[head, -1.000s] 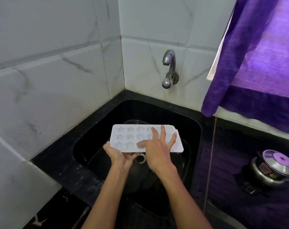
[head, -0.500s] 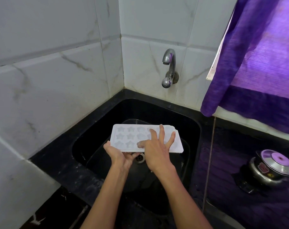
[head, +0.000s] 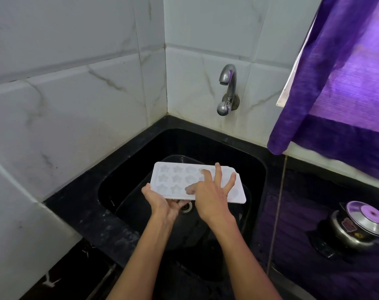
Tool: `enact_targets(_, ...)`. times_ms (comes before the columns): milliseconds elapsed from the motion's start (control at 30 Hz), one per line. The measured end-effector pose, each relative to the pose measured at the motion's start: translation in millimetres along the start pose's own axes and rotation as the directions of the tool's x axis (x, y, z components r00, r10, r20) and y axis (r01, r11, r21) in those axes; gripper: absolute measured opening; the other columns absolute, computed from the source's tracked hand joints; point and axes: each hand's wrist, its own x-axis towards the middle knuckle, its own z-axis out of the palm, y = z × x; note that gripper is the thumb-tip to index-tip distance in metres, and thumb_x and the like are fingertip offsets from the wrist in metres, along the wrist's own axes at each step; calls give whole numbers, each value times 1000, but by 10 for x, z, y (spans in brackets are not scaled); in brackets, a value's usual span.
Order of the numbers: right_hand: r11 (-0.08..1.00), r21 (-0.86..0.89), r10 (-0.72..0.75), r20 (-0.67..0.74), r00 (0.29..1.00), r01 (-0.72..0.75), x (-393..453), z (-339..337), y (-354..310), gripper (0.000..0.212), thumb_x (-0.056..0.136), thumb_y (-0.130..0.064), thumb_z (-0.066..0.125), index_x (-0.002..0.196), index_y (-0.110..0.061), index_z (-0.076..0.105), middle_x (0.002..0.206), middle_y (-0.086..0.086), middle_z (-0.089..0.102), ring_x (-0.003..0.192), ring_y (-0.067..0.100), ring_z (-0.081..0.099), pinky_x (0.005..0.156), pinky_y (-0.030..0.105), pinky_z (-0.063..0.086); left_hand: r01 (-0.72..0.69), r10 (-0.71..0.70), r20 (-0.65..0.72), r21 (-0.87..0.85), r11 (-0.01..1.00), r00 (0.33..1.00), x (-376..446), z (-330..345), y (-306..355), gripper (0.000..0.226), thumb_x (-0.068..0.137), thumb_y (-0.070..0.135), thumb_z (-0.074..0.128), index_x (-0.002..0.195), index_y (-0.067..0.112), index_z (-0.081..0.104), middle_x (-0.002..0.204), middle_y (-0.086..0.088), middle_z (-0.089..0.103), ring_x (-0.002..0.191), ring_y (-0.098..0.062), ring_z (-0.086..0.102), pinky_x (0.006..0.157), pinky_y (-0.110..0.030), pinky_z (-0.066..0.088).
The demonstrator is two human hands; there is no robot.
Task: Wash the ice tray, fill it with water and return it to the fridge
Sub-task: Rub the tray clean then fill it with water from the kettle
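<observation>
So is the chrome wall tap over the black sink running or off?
Off: no stream falls from the chrome wall tap onto the white star-mould ice tray.

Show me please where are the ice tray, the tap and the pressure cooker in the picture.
ice tray [head: 175, 177]: head view, on its moulded top face, left of the fingers.
tap [head: 228, 83]: head view, on the curved metal spout.
pressure cooker [head: 366, 224]: head view, on its steel lid.

White ice tray [head: 175, 180] (star-shaped moulds), held level over black sink [head: 127, 176]
</observation>
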Motion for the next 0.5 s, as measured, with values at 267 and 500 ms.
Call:
enact_targets(267, 998, 45, -47, -78, 996, 51, 15, -78, -86, 52, 77, 11, 56, 113, -27, 55, 152, 8, 20, 145, 36, -17, 108, 64, -19, -16, 15, -16, -10, 1000, 1000, -12, 39, -17, 59, 94, 48, 18, 101, 14, 65, 92, -15, 70, 87, -33, 64, 67, -43, 53)
enact_targets(500, 994, -6, -111, 35, 993, 111, -21, 30, -221, 43, 90, -11, 63, 128, -31, 60, 161, 14, 4, 144, 39, -23, 107, 66, -19, -7, 7, -14, -9, 1000, 1000, -39, 45, -57, 60, 94, 50, 20, 97, 11, 66, 86, -13, 70, 78, -27, 64, 64, -34, 51)
